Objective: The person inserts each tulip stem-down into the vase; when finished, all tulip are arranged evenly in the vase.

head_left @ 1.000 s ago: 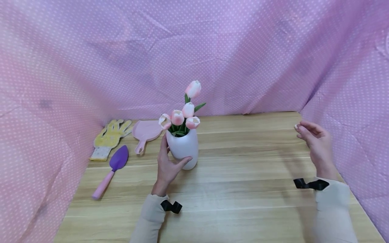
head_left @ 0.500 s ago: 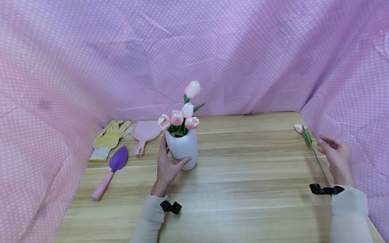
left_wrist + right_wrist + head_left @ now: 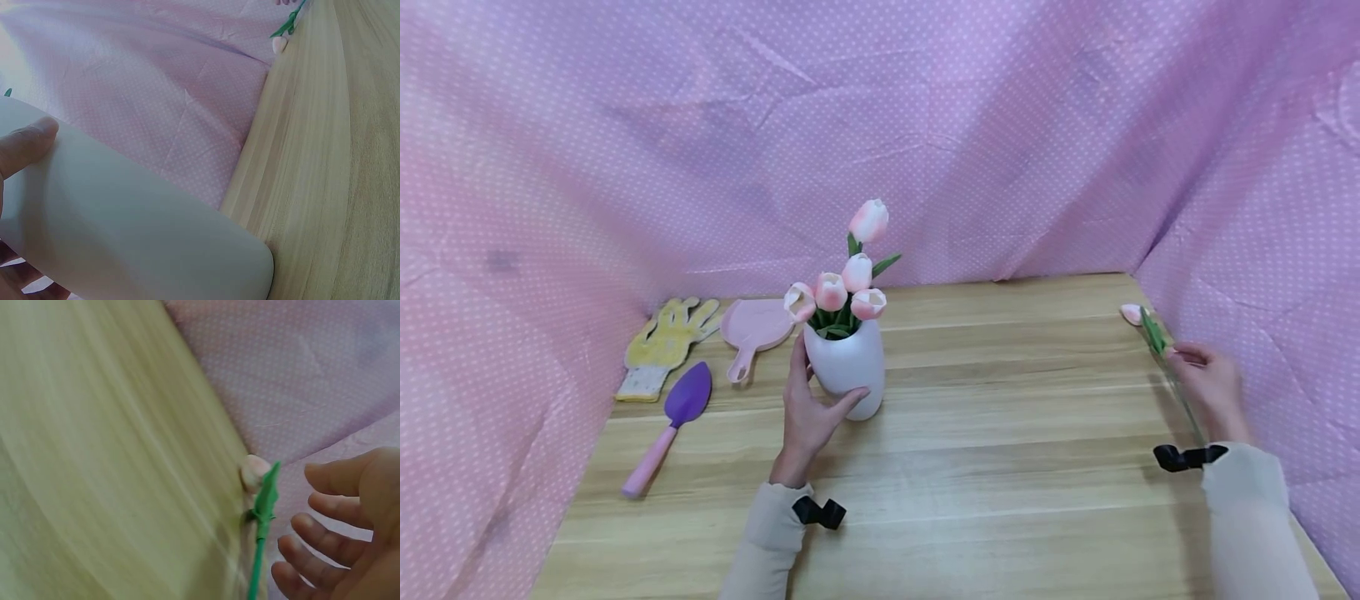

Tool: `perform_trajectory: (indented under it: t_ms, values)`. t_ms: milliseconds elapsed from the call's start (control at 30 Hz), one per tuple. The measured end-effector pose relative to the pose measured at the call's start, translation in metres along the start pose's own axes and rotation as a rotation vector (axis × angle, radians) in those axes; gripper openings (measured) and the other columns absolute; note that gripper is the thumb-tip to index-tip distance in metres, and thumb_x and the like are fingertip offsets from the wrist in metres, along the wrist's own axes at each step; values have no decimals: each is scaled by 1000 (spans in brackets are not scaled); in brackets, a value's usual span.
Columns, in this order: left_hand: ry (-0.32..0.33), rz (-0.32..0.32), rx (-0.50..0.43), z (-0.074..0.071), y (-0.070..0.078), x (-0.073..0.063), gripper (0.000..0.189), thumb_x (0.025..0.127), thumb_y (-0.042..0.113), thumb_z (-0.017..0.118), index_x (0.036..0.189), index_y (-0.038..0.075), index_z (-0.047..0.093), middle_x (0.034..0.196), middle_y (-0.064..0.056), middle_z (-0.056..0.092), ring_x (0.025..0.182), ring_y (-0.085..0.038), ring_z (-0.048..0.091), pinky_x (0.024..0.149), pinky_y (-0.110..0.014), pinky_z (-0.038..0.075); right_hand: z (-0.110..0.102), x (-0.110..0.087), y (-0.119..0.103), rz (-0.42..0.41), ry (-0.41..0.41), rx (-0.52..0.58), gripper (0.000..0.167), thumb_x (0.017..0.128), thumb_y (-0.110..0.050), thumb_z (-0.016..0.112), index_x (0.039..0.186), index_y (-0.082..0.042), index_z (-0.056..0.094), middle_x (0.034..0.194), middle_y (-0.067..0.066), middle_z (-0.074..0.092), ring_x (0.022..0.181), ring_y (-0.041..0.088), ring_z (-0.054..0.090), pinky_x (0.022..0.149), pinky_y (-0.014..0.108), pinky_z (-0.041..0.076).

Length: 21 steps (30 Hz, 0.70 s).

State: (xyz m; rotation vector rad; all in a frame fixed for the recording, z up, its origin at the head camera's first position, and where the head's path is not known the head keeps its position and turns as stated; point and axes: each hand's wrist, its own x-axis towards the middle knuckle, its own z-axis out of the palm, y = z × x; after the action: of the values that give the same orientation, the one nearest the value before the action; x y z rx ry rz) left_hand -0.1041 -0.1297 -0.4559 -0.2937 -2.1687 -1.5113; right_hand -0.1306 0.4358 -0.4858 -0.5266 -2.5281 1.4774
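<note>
A smooth white vase (image 3: 853, 367) stands left of the table's middle, holding several pink-and-white tulips (image 3: 831, 292) with green leaves. My left hand (image 3: 808, 425) grips the vase's side, its thumb across the front; in the left wrist view the vase (image 3: 137, 219) fills the lower left. One more tulip (image 3: 1133, 314) lies along the table's right edge, bloom pointing away and stem running back toward me. Beside its stem is my right hand (image 3: 1210, 387). In the right wrist view the fingers (image 3: 325, 540) are loosely spread, with a gap between them and the green stem (image 3: 257, 569).
A yellow-and-white glove (image 3: 662, 350) lies at the back left. Next to it is a pink dustpan (image 3: 758, 323), partly behind the vase. In front of these lies a trowel (image 3: 688, 396) with purple blade and pink handle. Pink dotted cloth (image 3: 925, 150) hangs around the table.
My right hand drew back from over the loose tulip's bloom, uncovering it, then came in closer to the stem. The left hand keeps its grip and the vase stays put.
</note>
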Motion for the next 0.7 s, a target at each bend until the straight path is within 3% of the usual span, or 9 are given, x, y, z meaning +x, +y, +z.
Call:
perform_trajectory:
  t_ms: [133,300,533,633,700]
  values:
    - [4,6,3,0,-1,0,114,65,6,93,158,12,27,158,-12,40,137,-24,47,106,-59,45,8,4,1,-26,2,-176,52,96,-23,62,130,15,54,70,-43,44,67,-22,45,59,5,42]
    - [1,18,6,0,-2,0,115,65,5,93,158,11,26,158,-13,41,137,-24,47,106,-59,45,13,8,4,-68,19,-232,50,93,-17,64,127,19,54,66,-45,38,63,-26,41,57,3,39]
    - [2,6,15,-1,-2,1,114,66,6,93,158,11,25,158,-14,41,136,-30,49,106,-60,46,11,12,8,-41,23,-260,52,93,-18,65,128,19,54,67,-40,41,62,-24,39,57,4,39]
    - [2,5,15,0,-2,0,114,66,6,93,158,11,26,157,-14,42,134,-32,50,105,-60,46,11,12,9,-32,32,-332,50,92,-18,66,126,17,56,70,-10,66,63,-22,39,58,8,39]
    - [-3,4,16,0,-2,-1,113,66,7,93,158,10,26,156,-14,43,133,-33,51,105,-61,46,8,10,10,-13,16,-394,50,92,-19,67,125,17,57,87,19,72,67,-11,48,60,13,39]
